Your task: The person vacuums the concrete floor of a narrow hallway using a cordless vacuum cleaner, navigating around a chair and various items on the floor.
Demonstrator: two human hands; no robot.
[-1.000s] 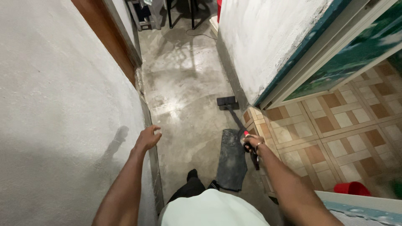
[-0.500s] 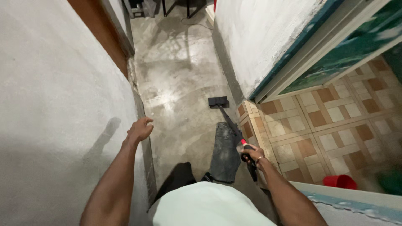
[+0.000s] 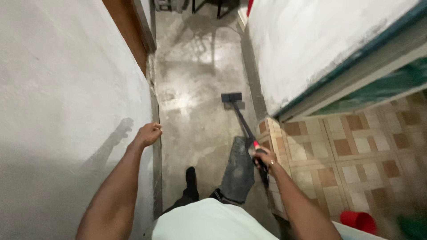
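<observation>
Cloth (image 3: pixel 239 171) on floor (image 3: pixel 195 102), mop head (image 3: pixel 231 97) ahead of it.

Rough matt plaster wall (image 3: pixel 58 89), patchy glossy concrete floor (image 3: pixel 195 89), smooth glazed tiles (image 3: pixel 356 146), dark denim cloth (image 3: pixel 238 171), shiny plastic bucket (image 3: pixel 358 221).

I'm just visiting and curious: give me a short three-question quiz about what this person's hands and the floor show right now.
1. True or false: the right hand grips the handle of a floor mop.
2. Which is the left hand closest to? A) the red bucket B) the grey wall C) the mop head
3. Fill in: a dark ____ lies on the concrete floor beside the tiled step.

Key: 1 true; 2 B; 3 cloth.
</observation>
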